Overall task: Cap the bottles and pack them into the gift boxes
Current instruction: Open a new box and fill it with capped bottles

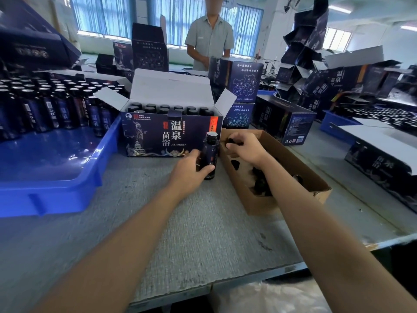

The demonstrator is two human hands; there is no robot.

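Your left hand (191, 170) wraps its fingers round the upright bottle (211, 152) just before the open gift box (158, 134), while your right hand (247, 149) curls its fingers on a black cap (232, 141) in the cardboard box (282, 199).

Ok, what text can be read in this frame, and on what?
"温泉苗浴": front of the open gift box.
"PICC 中国人民保险": same front, top left.
"温泉": tray bottle label.
"温泉": right box.
Map box lines and all small print: too blurred to read.
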